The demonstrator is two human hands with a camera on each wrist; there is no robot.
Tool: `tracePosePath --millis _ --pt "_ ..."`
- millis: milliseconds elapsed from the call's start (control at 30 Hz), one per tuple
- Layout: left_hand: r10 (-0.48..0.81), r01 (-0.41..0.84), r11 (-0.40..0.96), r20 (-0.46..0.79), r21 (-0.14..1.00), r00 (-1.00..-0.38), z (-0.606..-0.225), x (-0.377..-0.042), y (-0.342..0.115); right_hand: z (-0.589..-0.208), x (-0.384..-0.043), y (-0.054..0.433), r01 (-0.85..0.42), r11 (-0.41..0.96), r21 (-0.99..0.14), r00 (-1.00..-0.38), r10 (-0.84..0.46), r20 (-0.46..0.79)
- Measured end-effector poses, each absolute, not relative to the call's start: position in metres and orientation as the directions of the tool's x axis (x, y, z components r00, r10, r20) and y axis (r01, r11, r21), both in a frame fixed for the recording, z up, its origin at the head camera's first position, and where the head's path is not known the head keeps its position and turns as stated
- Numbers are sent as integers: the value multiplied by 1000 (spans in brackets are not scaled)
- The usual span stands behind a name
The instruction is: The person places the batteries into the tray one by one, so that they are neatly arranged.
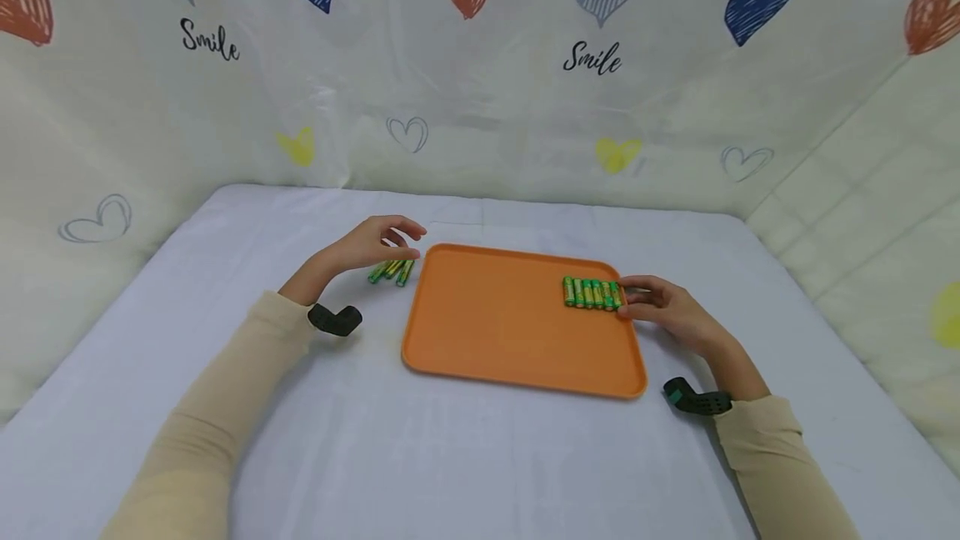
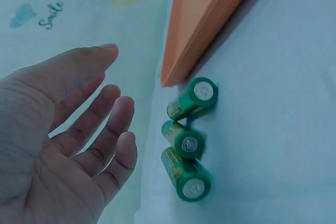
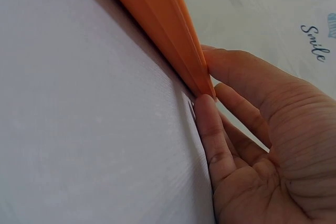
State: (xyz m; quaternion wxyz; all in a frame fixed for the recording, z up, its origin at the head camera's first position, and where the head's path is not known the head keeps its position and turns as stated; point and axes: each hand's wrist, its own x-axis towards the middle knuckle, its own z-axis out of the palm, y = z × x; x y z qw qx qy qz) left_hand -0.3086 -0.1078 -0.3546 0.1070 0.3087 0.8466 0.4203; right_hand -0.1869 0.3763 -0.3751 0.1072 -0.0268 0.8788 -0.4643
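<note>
My left hand (image 1: 372, 242) hovers with loosely bent fingers over three green batteries (image 1: 392, 271) on the cloth, left of the orange tray (image 1: 517, 373). In the left wrist view the batteries (image 2: 188, 145) lie side by side, metal ends towards the camera, apart from the left hand (image 2: 79, 129), which holds nothing. A row of several green batteries (image 1: 588, 293) lies inside the tray at its right edge. There my right hand (image 1: 670, 311) grips the tray's rim. The right wrist view shows the thumb (image 3: 241, 72) over the rim and fingers outside it.
A white cloth (image 1: 465, 465) covers the table under the tray. Behind it hangs a pale curtain (image 1: 510, 90) printed with hearts and the word Smile. A black wrist device (image 1: 335, 320) sits on the left wrist and another (image 1: 697, 398) on the right.
</note>
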Motion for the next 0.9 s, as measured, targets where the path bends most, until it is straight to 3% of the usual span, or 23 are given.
tracePosePath --millis 233,533,733,900 --pt "608 396 457 45 796 -793 -357 -309 -134 -372 -187 377 55 577 -815 -977 -137 -163" --pt "625 305 533 -125 789 -771 -367 -307 -158 -377 -187 376 52 573 -818 -975 -149 -167" --pt "666 325 537 -154 779 -730 -368 -308 -160 -375 -186 374 52 576 -816 -977 -140 -161" --pt "663 334 551 -159 764 -731 -370 -307 -161 -374 -186 373 55 571 -819 -977 -140 -163"
